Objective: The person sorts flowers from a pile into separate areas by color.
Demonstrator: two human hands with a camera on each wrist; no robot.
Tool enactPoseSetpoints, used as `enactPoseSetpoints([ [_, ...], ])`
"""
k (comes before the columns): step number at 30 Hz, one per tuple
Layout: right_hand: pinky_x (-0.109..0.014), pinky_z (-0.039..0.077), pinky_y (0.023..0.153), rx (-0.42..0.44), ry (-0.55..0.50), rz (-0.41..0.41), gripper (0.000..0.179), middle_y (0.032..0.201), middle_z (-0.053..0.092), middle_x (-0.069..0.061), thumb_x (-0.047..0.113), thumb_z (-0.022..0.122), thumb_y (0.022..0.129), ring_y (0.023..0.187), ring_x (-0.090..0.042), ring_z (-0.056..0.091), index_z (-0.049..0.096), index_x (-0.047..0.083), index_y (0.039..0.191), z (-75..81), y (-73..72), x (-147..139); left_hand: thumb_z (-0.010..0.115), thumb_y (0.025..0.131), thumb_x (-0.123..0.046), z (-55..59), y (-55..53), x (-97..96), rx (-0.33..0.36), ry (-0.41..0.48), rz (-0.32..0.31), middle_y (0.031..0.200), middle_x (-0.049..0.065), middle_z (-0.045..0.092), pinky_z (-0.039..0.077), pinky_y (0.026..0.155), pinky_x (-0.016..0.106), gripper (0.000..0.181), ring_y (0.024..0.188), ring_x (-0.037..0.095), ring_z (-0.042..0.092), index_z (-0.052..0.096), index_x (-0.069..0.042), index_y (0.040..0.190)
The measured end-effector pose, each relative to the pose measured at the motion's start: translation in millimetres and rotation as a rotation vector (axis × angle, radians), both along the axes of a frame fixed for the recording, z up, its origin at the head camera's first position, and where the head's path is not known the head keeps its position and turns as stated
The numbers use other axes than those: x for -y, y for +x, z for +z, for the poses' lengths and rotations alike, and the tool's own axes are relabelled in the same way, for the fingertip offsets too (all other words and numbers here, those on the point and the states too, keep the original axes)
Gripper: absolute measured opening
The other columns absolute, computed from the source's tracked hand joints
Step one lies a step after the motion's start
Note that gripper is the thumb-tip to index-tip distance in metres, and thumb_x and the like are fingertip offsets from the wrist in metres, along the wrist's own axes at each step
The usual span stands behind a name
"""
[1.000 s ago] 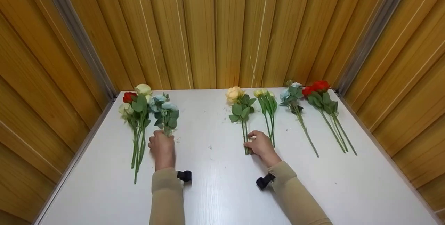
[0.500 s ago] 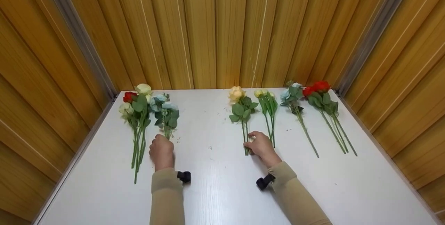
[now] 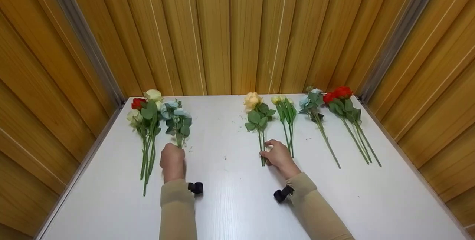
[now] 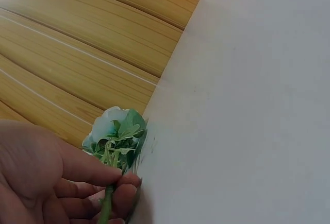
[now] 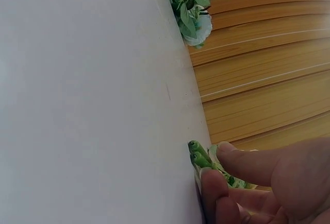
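in the head view the left hand (image 3: 173, 161) grasped blue flowers (image 3: 180, 124) toward the far left corner of the bench (image 3: 222, 203); the right hand (image 3: 278, 155) pinched peach flowers (image 3: 253, 101) by the far edge. left wrist: one stem (image 4: 105, 203) sat pinched. right wrist: two stem ends (image 5: 197, 157) protruded. all seemed laid, only release left.

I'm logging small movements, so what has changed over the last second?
The left hand has drawn back slightly, lower on the blue flowers it pinches. The peach rose has edged slightly right at its bloom. Nothing was let go; the right hand and far-right red flowers stayed put.
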State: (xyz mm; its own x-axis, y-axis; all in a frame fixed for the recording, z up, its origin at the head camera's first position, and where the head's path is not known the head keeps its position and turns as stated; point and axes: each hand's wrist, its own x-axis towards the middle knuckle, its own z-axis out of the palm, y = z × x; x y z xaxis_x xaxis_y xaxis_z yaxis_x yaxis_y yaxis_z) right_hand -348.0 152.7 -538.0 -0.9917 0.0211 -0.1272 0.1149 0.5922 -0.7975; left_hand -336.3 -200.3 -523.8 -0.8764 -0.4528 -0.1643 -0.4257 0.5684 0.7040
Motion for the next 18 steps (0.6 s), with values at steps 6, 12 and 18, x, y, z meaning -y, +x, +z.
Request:
enactPoseSetpoints([
  [6,-0.024,0.048,0.05,0.003,0.01,0.0,0.046,0.057,0.06,0.0,0.017,0.077,0.092,0.046,-0.009,0.057,0.063,0.003,0.133,0.2,0.0,0.1,0.06,0.092,-0.009,9.5,-1.7,-0.1,0.027,0.045,-0.015,0.086,0.017,0.074,0.052,0.065,0.04,0.016,0.076,0.03,0.068,0.071,0.003,0.094],
  [12,-0.024,0.048,0.049,0.013,-0.008,-0.014,0.046,0.058,0.058,0.001,0.017,0.077,0.092,0.047,-0.009,0.057,0.062,0.002,0.133,0.3,-0.3,0.1,0.058,0.095,-0.003,12.4,-3.3,-2.5,-0.013,0.26,-0.016,0.076,0.013,0.077,0.058,0.058,0.026,0.023,0.06,0.015,0.074,0.07,0.012,0.108],
  [18,-0.023,0.049,0.05,0.001,0.025,0.004,0.047,0.06,0.061,0.0,0.019,0.077,0.093,0.048,-0.008,0.057,0.062,0.001,0.134,1.7,-1.0,0.1,0.059,0.097,0.0,13.1,-4.3,-5.6,-0.087,0.355,-0.013,0.078,0.017,0.077,0.061,0.059,0.025,0.025,0.06,0.015,0.074,0.068,0.016,0.113],
])
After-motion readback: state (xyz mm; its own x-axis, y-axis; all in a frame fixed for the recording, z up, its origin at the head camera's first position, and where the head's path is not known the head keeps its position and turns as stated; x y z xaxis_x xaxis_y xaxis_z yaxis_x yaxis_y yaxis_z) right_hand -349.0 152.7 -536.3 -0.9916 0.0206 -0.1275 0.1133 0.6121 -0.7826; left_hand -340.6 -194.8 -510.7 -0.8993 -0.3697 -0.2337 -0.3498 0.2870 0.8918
